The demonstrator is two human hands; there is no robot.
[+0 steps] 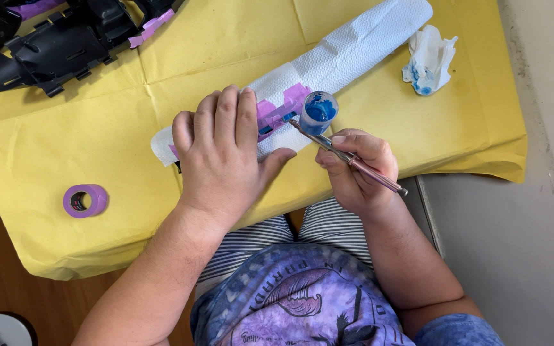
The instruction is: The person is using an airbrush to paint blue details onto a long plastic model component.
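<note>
My left hand (222,154) lies flat, palm down, pressing on a piece masked with purple tape (283,106) that rests on a long white paper towel (347,54). My right hand (357,170) grips a thin metal-handled paintbrush (354,163), its tip pointing up-left toward the taped piece. A small open pot of blue paint (319,110) stands on the towel just above the brush tip. Most of the piece is hidden under my left hand.
Yellow paper (97,141) covers the table. A roll of purple tape (84,200) lies at the left. Black model parts with purple tape (59,38) sit at the top left. A crumpled, blue-stained tissue (428,61) lies top right. Grey floor is at the right.
</note>
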